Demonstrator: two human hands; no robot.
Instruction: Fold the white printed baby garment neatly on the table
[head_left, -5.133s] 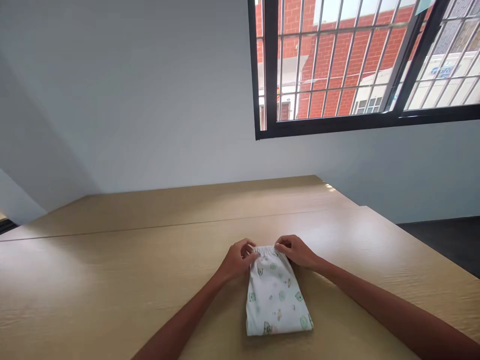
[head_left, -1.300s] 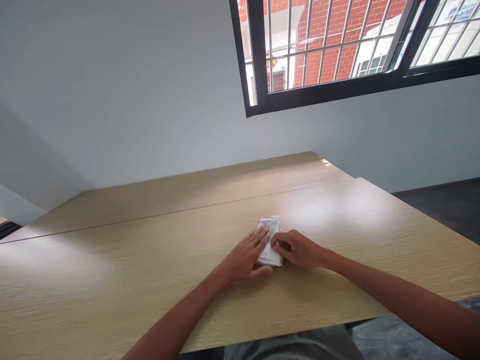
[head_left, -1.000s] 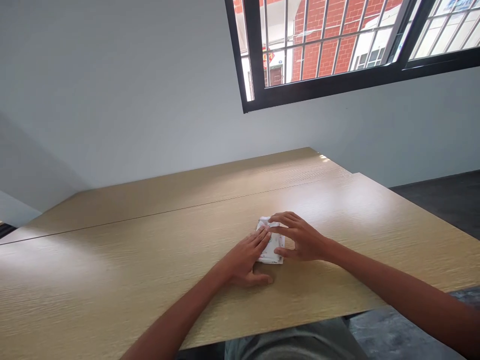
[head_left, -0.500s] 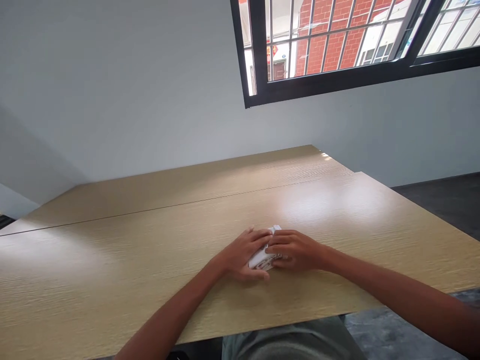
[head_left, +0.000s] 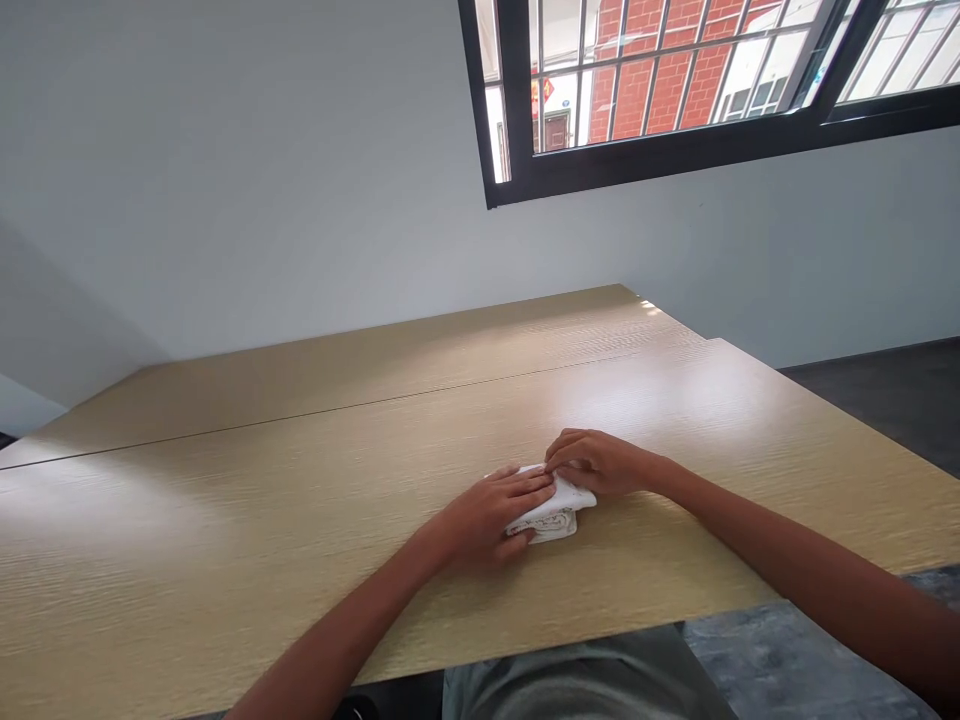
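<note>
- Looking across a wide pale wood table, with a thin seam running from left to right over the far part.
- Meeting a plain grey wall on the far side.
- Spotting a dark-framed window at far right, with metal bars and red brick beyond the glass.
- Catching dark floor past the right edge of the table.
- Seeing grey-green clothing at the near edge, over a lap.
- Laying the left hand open over the left part of a small folded white cloth, fingers together on top, thumb at the near side.
- Pinching the far edge of the cloth with the fingertips of the right hand, fingers bent.
- Finding the cloth on the near part of the table, right of centre, layered folds showing on the near side.
</note>
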